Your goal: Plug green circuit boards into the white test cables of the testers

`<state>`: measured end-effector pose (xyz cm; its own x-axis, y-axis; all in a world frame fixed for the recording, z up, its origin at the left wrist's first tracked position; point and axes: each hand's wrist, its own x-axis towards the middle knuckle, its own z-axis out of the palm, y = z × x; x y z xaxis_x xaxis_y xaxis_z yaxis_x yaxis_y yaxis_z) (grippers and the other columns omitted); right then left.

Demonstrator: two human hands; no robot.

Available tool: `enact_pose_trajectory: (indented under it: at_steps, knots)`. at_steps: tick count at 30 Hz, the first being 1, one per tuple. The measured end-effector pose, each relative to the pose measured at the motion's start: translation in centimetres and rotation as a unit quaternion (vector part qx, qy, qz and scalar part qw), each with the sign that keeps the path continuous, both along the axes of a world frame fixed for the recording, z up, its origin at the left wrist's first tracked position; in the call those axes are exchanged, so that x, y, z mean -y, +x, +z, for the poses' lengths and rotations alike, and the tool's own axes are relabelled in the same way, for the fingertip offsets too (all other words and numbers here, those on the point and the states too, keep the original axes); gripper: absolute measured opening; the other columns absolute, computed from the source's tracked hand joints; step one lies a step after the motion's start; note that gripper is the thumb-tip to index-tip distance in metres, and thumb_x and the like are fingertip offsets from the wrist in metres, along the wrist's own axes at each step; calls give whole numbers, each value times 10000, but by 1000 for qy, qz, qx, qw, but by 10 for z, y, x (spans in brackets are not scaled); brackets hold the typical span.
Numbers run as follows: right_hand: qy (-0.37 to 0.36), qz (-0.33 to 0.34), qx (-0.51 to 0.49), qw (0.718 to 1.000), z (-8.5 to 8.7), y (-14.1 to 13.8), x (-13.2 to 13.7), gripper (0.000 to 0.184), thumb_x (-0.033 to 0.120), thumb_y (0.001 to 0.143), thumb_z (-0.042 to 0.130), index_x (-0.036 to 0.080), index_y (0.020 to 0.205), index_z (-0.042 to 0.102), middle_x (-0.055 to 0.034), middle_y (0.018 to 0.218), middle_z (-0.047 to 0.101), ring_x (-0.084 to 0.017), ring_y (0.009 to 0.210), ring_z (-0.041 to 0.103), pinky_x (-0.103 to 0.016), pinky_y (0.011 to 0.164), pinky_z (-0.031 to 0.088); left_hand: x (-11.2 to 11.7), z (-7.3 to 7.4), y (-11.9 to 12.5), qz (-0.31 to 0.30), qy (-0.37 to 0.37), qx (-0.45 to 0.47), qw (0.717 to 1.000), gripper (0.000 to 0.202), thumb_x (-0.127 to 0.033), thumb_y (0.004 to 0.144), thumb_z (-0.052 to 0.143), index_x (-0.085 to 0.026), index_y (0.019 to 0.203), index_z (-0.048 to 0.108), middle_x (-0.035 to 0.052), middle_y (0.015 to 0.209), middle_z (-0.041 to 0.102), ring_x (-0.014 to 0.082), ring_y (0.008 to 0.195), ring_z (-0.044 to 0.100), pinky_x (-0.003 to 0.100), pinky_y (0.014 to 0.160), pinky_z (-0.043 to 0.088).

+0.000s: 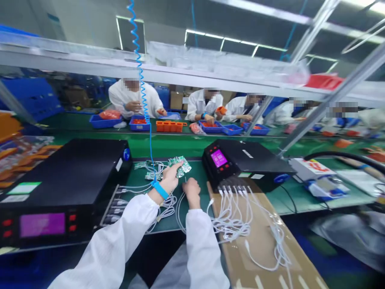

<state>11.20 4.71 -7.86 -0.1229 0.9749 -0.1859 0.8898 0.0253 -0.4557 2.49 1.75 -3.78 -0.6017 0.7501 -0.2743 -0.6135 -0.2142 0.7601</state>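
My left hand (171, 177), with a blue strap (160, 190) around its wrist, is closed on a green circuit board (185, 165), fingers over its near side. Just right of it and lower, my right hand (191, 188) is curled into a pinch. A small pale tip shows at its fingers, and a white cable (178, 206) runs down from it, so it appears to hold the cable's end. Beyond my left wrist lie more circuit boards (151, 176) among white cables. A loose bundle of white cables (168, 208) lies beneath my left forearm.
Black boxes with lit screens stand at left (75, 168) and right (240, 156). White cables (231, 224) spread over a cardboard sheet (261, 241). A coiled blue cord (142, 88) hangs down to my wrist strap. Co-workers in white sit opposite, behind blue bins (140, 125).
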Motion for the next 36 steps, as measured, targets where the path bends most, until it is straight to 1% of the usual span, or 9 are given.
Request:
enact_pose_trajectory:
  at_steps: [3,6,12,15,17,19,25,30,36]
  knots:
    - [11,-1,-25,1000,-3,-2,2,335,92,932,583,1,1247,655,-306,1223,706,-360,1191,711,-410,971,534,-31,2,4,-4,-6,40,999,199,-5,722,810,-138,782,675,52,739,745,207,806,749,311,841,590]
    - [13,3,-67,998,-8,1,1,368,31,899,561,27,1258,642,-295,1238,705,-343,1198,711,-389,968,536,-45,3,3,-8,-11,51,999,234,32,712,830,-119,806,678,40,732,748,166,707,733,276,788,591]
    - [9,49,-237,970,-22,17,-3,196,200,991,532,153,1081,700,-136,1094,782,-228,1053,760,-308,908,556,-52,1,-5,-16,-36,41,998,217,4,747,859,-85,872,706,74,781,770,139,652,728,233,685,577]
    - [-27,53,-444,894,-24,21,1,274,387,979,565,163,1089,679,-88,940,787,-208,786,772,-308,736,581,-53,2,-7,-36,-37,27,998,203,-15,735,877,-68,858,725,93,774,772,146,631,726,224,632,567]
    - [-59,47,-582,810,-22,23,4,415,517,859,707,151,1053,683,-84,838,775,-208,646,729,-314,641,554,-52,4,-7,-54,-35,15,998,176,-14,735,872,-57,838,737,106,772,774,158,626,727,234,615,570]
    - [-70,54,-637,765,-17,25,7,495,563,745,809,143,983,701,-83,780,768,-180,574,667,-298,595,507,-51,5,-7,-68,-29,1,997,149,-18,745,862,-51,835,748,118,798,782,170,649,736,249,629,583]
    - [-45,78,-666,741,-3,31,13,414,550,823,783,143,896,775,-37,735,724,-97,554,502,-253,571,399,-46,10,-14,-104,-32,-28,994,168,-50,729,884,-30,841,760,139,814,786,179,638,729,253,587,565]
    - [-131,126,-702,688,4,40,21,453,584,809,804,151,943,796,-5,741,636,-87,593,437,-252,577,368,-45,14,-22,-91,-43,-40,994,159,-43,740,876,-48,842,754,113,805,786,154,649,725,235,618,568]
    - [-79,96,-697,706,6,35,16,456,606,793,789,154,838,755,-2,695,634,-98,587,457,-253,570,395,-34,15,-12,-116,-34,-73,990,168,-77,725,891,-39,830,766,123,807,785,159,632,709,251,606,554]
